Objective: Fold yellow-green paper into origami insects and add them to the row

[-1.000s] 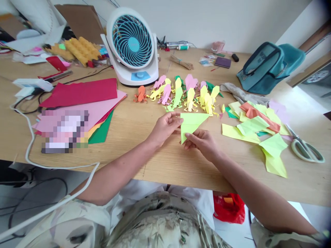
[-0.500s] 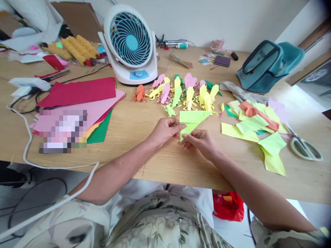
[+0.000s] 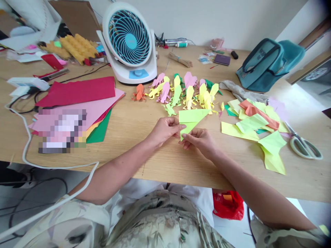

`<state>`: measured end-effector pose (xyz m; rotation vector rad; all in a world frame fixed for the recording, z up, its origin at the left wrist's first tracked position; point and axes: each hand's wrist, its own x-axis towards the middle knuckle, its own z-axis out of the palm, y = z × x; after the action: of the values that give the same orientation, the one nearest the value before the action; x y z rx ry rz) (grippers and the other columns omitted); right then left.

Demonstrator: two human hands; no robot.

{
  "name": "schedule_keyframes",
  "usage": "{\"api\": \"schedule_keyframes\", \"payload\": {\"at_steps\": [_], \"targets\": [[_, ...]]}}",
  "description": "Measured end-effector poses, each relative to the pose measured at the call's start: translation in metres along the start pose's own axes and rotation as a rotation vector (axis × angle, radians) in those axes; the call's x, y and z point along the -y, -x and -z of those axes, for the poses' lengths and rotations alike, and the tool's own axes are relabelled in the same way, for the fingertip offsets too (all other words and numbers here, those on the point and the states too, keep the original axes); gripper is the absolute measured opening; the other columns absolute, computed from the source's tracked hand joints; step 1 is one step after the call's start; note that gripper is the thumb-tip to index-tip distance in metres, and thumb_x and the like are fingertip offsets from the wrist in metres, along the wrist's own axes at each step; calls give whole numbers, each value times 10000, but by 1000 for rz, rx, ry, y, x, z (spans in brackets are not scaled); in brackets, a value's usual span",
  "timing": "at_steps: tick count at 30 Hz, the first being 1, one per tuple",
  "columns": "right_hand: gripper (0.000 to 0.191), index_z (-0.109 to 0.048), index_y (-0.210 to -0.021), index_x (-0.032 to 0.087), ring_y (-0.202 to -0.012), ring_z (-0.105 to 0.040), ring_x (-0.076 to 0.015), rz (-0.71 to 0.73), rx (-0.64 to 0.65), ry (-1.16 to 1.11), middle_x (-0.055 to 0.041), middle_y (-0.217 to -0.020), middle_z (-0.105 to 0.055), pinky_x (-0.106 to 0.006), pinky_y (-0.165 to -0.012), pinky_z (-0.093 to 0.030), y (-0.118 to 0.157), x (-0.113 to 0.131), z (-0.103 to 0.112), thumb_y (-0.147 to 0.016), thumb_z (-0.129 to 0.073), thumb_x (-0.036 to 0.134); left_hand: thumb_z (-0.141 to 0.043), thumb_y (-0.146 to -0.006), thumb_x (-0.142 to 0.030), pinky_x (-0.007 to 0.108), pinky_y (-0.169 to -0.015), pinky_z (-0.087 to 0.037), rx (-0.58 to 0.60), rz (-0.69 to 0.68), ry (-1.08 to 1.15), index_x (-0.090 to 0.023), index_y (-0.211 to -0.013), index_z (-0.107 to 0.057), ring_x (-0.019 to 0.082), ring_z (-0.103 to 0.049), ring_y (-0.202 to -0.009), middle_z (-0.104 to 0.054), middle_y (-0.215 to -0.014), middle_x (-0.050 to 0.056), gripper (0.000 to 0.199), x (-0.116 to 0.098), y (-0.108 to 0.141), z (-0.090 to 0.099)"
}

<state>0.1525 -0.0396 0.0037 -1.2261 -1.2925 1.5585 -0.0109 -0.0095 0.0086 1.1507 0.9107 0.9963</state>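
A lime-green folded paper (image 3: 192, 117) is held between my two hands above the table's middle. It has a straight top edge and tapers to a point at the right. My left hand (image 3: 165, 131) pinches its left edge between thumb and fingers. Lower down, my right hand (image 3: 198, 140) grips the bottom corner with thumb on top and fingers curled beneath. Just beyond the paper stand several folded paper figures in yellow (image 3: 189, 97), pink (image 3: 190, 80), green (image 3: 177, 96) and orange (image 3: 139, 92).
Paper scraps (image 3: 252, 122) and scissors (image 3: 305, 144) lie at the right. A fan (image 3: 130, 41) stands behind, left of the figures. Red sheets (image 3: 82, 91) and a blurred-out object (image 3: 63, 131) are at the left. A teal bag (image 3: 269, 65) sits at the back right, and a white cable (image 3: 29, 137) crosses the left.
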Motion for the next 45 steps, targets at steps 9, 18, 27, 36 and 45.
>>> {"api": "schedule_keyframes", "payload": {"at_steps": [9,18,27,36,45], "targets": [[433,-717,-687,139,-510,-649,-119,-5,58,24,-88,-723,-758,-222,-495,-532,0,-4,2,-659,-800,563,-817,-656,-357,197,-486,-417,-34,-23,-15,-144,-625,-545,56,-493,-481,-531,-570,-43,347,4,-3,3],[463,-658,-624,160,-450,-596,-116,-4,36,52,-56,-601,-714,-224,-441,-498,-1,-8,-1,-602,-818,594,-845,-615,-402,204,-510,-423,1,23,13,-144,-644,-552,61,-495,-486,-535,-555,-48,392,1,-1,2],[410,-631,-665,173,-482,-559,-116,116,19,85,-15,-589,-665,-233,-467,-440,-3,-11,-3,-663,-800,546,-852,-589,-432,191,-507,-379,80,67,-23,-135,-634,-570,62,-483,-510,-538,-562,-44,412,0,3,1],[359,-675,-992,218,-787,-669,-174,211,-45,-252,-53,-974,-727,-276,-665,-532,-5,0,12,-749,-760,468,-745,-714,-390,208,-487,-255,112,-83,-340,-171,-546,-439,66,-379,-483,-426,-504,-65,412,6,1,5],[431,-689,-1031,219,-801,-673,-189,69,53,-487,-26,-919,-741,-279,-672,-525,-7,-9,3,-647,-843,339,-674,-727,-310,216,-490,-215,138,-177,-468,-180,-551,-401,67,-316,-514,-353,-540,-73,350,7,5,0]]}}
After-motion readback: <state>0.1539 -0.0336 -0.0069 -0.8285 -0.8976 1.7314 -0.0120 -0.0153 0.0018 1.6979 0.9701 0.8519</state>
